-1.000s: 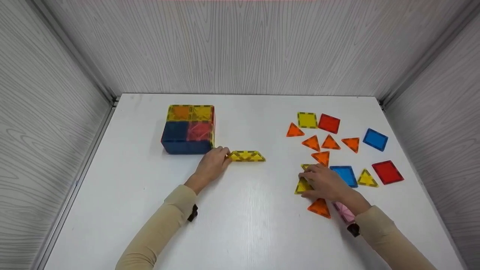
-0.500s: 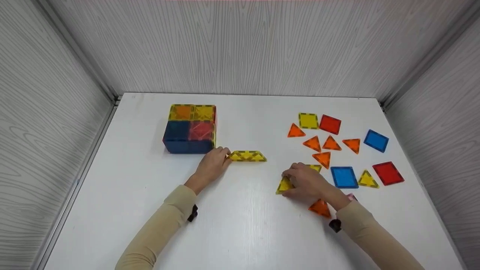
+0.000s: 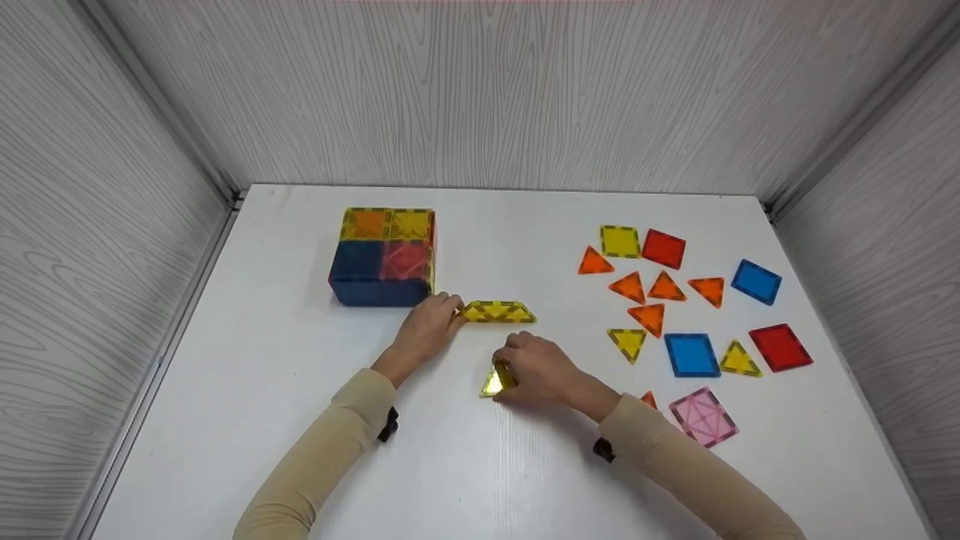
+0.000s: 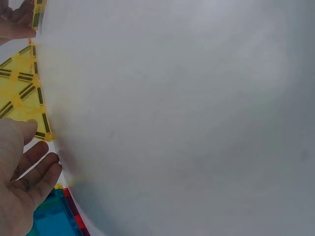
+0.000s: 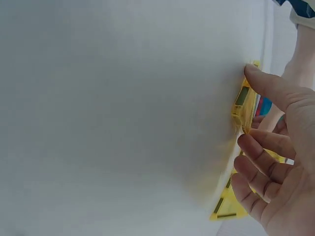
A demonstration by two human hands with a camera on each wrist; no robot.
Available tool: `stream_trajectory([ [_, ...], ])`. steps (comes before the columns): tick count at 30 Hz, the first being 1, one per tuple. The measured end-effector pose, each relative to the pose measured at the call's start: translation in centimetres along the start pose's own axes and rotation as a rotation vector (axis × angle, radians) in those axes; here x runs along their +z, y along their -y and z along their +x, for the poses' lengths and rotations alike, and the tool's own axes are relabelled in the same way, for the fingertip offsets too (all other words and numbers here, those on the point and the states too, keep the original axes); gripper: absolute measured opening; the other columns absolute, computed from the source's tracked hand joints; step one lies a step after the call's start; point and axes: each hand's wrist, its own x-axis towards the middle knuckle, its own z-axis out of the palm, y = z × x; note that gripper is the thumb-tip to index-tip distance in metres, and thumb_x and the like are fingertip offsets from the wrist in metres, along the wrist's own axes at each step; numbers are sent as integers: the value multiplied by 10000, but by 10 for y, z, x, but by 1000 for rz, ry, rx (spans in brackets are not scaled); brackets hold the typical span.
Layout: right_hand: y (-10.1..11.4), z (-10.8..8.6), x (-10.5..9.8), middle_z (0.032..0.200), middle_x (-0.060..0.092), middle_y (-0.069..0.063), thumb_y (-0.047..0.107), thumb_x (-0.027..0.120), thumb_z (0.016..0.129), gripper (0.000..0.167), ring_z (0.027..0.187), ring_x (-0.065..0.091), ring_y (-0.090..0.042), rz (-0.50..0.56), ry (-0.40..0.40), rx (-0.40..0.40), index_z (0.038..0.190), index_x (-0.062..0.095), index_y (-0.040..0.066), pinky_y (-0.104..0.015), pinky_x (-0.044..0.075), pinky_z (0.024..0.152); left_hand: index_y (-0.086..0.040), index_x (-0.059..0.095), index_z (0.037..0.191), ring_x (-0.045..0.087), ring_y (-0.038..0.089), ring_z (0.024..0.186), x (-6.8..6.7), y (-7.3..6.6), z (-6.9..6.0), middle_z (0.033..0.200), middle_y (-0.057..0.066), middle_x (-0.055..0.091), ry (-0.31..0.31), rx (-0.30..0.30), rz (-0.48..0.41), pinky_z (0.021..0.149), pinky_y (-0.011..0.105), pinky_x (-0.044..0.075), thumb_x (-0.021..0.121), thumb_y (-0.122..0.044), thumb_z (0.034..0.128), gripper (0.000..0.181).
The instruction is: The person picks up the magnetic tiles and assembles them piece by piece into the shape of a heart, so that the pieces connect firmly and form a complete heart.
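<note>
My left hand (image 3: 425,330) pinches the left end of a row of joined yellow triangle magnetic tiles (image 3: 501,312). In the left wrist view the thumb (image 4: 28,130) lies on the row's corner and the other fingers are partly hidden. Just below the row in the head view, my right hand (image 3: 541,369) holds a single yellow triangle tile (image 3: 495,381) between thumb and fingers, tilted and catching the light. The right wrist view shows this tile (image 5: 242,103) edge-on, with the thumb at one end. Behind my left hand stands a block built of coloured square tiles (image 3: 382,259).
At the right lie several orange triangles (image 3: 628,286), yellow triangles (image 3: 628,343) and squares: yellow (image 3: 619,241), red (image 3: 781,347), blue (image 3: 691,355) and pink (image 3: 703,417). Another orange triangle (image 3: 649,400) is partly covered by the right sleeve. Grey panels enclose the white table (image 3: 450,480).
My right hand has carried the yellow triangle leftward from the loose tiles to just below the row, uncovering another yellow triangle and the pink square. My left hand stays at the row's end.
</note>
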Motion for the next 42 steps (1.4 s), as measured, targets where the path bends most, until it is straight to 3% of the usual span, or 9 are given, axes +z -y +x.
stream_trajectory([
  [5,3,3,0,1003,663,-22,520,870,824,537,886,566,-169,10,4,-5,1183,760,137,-319,492,713,-16,678,1099,682,340,944,0,0,-1,1000,174,703,-2,-2,-4,871,493,584,685,-165,1026,166],
  [9,-8,-8,0,1052,675,-38,567,857,824,631,923,592,-182,9,-32,1,1252,737,120,-333,531,743,-11,661,1168,685,353,1011,-2,0,-8,1072,181,699,-7,-23,-15,929,496,582,686,-170,1025,215],
  [12,-27,-25,-4,1139,691,-76,541,856,837,686,1003,625,-220,27,-58,37,1331,704,91,-377,585,838,-6,645,1205,683,354,1051,-4,-2,-20,1112,183,685,-6,-40,-6,964,493,578,696,-188,1023,263],
  [18,-80,-69,-19,1327,670,-124,526,813,886,691,1206,623,-314,40,-55,203,1419,653,116,-511,571,1040,-25,651,1224,668,326,1073,-10,-15,-45,1124,151,688,49,-84,4,982,468,572,720,-268,1011,330],
  [23,-121,-103,-30,1405,643,-164,480,806,908,662,1314,579,-402,29,-72,271,1422,646,96,-613,494,1119,-53,658,1282,633,282,1094,-7,-30,-57,1169,116,702,145,-27,16,996,448,561,727,-351,1003,415],
  [28,-143,-122,-37,1482,607,-166,415,816,911,630,1364,510,-435,41,-35,341,1441,632,129,-683,439,1135,-68,644,1347,610,279,1195,2,-46,-60,1273,94,689,204,68,39,1059,449,538,710,-439,1000,513],
  [33,-149,-123,-36,1425,654,-131,381,816,919,562,1277,530,-376,20,-29,319,1403,666,139,-647,491,1078,-86,628,1386,588,283,1253,13,-56,-58,1319,88,662,251,146,114,1059,455,523,703,-500,988,579],
  [38,-141,-116,-31,1376,677,-122,379,820,917,517,1309,554,-379,37,-39,293,1356,706,129,-642,462,1132,-102,646,1375,585,261,1240,19,-60,-56,1313,69,661,257,149,134,1028,438,520,715,-499,982,563],
  [42,-126,-106,-26,1301,698,-105,396,849,887,526,1234,599,-350,34,-58,263,1325,728,132,-575,534,1050,-109,665,1365,590,254,1227,20,-60,-56,1307,64,670,248,154,132,1011,430,528,713,-491,986,540],
])
